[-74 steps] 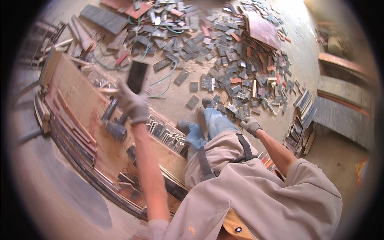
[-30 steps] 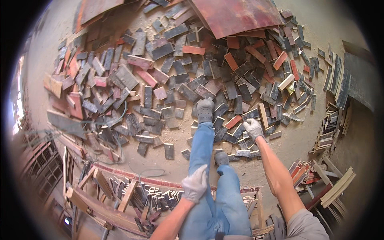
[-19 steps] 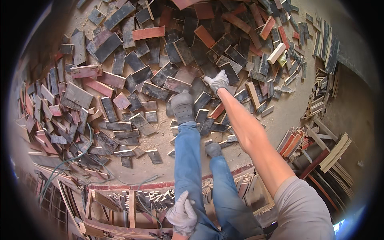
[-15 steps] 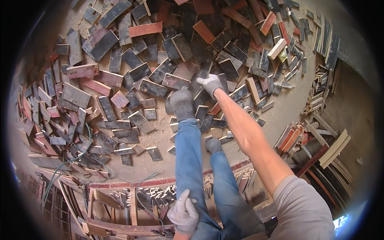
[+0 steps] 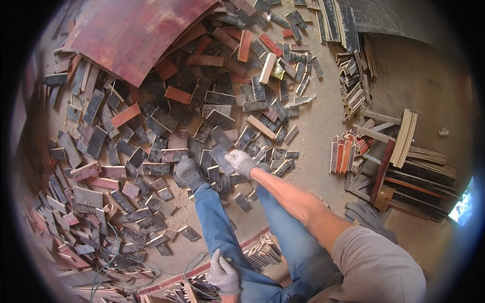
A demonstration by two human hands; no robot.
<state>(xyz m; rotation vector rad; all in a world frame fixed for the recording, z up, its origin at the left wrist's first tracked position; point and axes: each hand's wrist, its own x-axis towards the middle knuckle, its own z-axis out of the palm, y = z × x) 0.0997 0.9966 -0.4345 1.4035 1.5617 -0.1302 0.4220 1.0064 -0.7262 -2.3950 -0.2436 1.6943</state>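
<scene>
My right hand [image 5: 240, 162], in a pale grey knit glove, grips the edge of a dark, flat piece of board [image 5: 221, 158]. The piece is tilted just above the heap of offcuts, close to my grey clog [image 5: 190, 174]. My left hand [image 5: 223, 275], gloved alike, rests on the thigh of my blue jeans [image 5: 214, 214]; its fingers lie stretched out and hold nothing. Around the held piece lie several black-faced wood offcuts [image 5: 220, 119] with pale cut edges, and some red ones [image 5: 178, 95].
A large red sheet [image 5: 136, 38] overhangs the heap at the upper left. Stacked strips [image 5: 404, 139] stand on a wooden frame [image 5: 386, 166] at the right. Bundled strips [image 5: 262, 251] lie behind a red edge near my legs. A thin green cable [image 5: 115, 247] runs at the lower left.
My view has swung to the right, bringing the large red sheet in at upper left. My right hand, over the heap before, now has a dark board piece lifted. My left hand stays on my thigh.
</scene>
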